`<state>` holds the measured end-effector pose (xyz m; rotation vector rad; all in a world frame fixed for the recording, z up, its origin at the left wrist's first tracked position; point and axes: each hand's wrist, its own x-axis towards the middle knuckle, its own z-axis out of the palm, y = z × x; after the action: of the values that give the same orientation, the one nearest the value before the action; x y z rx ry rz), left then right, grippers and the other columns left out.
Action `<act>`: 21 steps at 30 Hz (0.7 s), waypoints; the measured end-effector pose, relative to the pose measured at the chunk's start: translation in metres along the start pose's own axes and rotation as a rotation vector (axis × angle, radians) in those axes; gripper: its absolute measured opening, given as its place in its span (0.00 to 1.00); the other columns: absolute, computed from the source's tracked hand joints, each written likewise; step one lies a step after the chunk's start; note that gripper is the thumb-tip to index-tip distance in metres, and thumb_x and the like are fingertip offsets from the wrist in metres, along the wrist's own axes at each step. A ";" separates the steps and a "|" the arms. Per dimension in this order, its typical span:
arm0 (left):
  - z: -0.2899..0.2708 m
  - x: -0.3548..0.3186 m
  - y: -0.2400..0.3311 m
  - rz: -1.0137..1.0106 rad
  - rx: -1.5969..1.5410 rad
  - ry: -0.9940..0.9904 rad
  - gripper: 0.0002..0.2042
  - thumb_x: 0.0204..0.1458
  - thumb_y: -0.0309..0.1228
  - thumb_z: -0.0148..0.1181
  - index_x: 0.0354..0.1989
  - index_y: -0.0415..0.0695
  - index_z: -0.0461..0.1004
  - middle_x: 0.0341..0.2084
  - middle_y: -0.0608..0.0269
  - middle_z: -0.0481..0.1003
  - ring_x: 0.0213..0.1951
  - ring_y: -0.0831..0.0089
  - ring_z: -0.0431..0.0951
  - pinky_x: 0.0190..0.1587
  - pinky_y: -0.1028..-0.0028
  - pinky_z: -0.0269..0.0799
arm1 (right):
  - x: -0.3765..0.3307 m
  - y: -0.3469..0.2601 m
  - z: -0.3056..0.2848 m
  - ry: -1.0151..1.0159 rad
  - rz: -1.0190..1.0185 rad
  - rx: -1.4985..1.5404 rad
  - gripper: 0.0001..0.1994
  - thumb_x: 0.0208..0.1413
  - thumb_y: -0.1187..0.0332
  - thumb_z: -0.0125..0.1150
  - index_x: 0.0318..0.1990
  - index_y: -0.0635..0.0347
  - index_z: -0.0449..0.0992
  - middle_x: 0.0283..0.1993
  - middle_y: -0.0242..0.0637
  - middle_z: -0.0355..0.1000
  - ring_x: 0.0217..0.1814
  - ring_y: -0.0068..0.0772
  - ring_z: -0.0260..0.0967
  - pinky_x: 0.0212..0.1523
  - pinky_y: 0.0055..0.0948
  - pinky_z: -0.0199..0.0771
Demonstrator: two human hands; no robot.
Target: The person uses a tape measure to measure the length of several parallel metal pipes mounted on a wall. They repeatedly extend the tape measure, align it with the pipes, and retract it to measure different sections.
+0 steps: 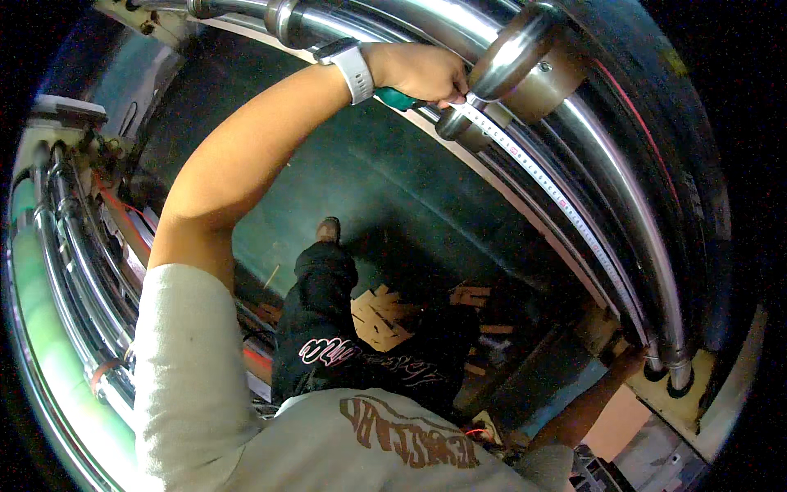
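Note:
My left hand [422, 74], with a pale-strapped watch on its wrist, is closed round a green tape measure [397, 99] beside a thick metal collar [512, 53]. From its fingers the white tape blade [545, 182] runs out along the shiny metal rods, bending down to the right. At the blade's far end my right hand [633, 359] is closed on it, dim and partly in shadow, close to where the rods meet an end plate [668, 402].
Polished rollers and rods [627, 197] curve along the right and top. On the left are more rods and a green roller [37, 287]. Below lies a dark green floor [328, 172], with cardboard-coloured scraps [381, 318] by my leg.

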<state>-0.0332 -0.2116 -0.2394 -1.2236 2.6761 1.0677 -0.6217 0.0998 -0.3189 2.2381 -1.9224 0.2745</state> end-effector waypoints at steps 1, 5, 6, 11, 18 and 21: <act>0.000 0.000 0.000 0.006 0.027 -0.007 0.12 0.48 0.36 0.50 0.36 0.41 0.71 0.28 0.52 0.73 0.31 0.62 0.73 0.36 0.67 0.67 | 0.002 -0.001 0.002 -0.002 0.005 -0.004 0.13 0.53 0.67 0.41 0.44 0.64 0.63 0.52 0.43 0.59 0.51 0.37 0.56 0.53 0.34 0.55; 0.008 -0.001 -0.010 0.100 0.104 0.103 0.12 0.47 0.37 0.50 0.34 0.42 0.71 0.26 0.51 0.73 0.31 0.56 0.73 0.35 0.63 0.67 | 0.013 0.007 0.015 -0.003 0.023 -0.019 0.14 0.53 0.67 0.41 0.44 0.64 0.63 0.52 0.43 0.59 0.51 0.37 0.56 0.53 0.34 0.56; 0.008 0.001 -0.010 0.077 0.115 0.086 0.12 0.48 0.37 0.49 0.33 0.42 0.71 0.25 0.51 0.73 0.30 0.56 0.73 0.35 0.63 0.67 | 0.012 -0.005 0.020 -0.008 0.029 -0.020 0.14 0.53 0.67 0.42 0.44 0.64 0.63 0.51 0.44 0.59 0.51 0.37 0.57 0.53 0.34 0.56; 0.007 0.004 -0.005 0.089 0.173 0.075 0.12 0.48 0.38 0.48 0.30 0.41 0.72 0.23 0.51 0.72 0.29 0.55 0.73 0.34 0.62 0.67 | 0.020 0.020 0.030 -0.008 0.071 -0.045 0.14 0.53 0.66 0.42 0.44 0.65 0.63 0.51 0.44 0.60 0.51 0.37 0.57 0.53 0.34 0.56; 0.016 0.014 -0.016 0.099 0.155 0.120 0.12 0.48 0.38 0.48 0.32 0.43 0.72 0.25 0.52 0.72 0.31 0.55 0.73 0.34 0.63 0.67 | 0.010 0.031 0.035 -0.007 0.134 -0.068 0.15 0.52 0.66 0.43 0.45 0.65 0.63 0.50 0.45 0.60 0.51 0.38 0.57 0.52 0.34 0.56; 0.014 0.016 -0.014 0.096 0.199 0.080 0.12 0.48 0.38 0.48 0.33 0.44 0.72 0.26 0.53 0.73 0.31 0.56 0.73 0.34 0.63 0.67 | 0.014 0.042 0.038 -0.005 0.164 -0.078 0.15 0.52 0.66 0.43 0.45 0.66 0.63 0.50 0.45 0.61 0.51 0.38 0.57 0.52 0.34 0.57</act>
<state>-0.0389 -0.2202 -0.2627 -1.1363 2.8442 0.7515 -0.6606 0.0707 -0.3514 2.0386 -2.0851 0.2122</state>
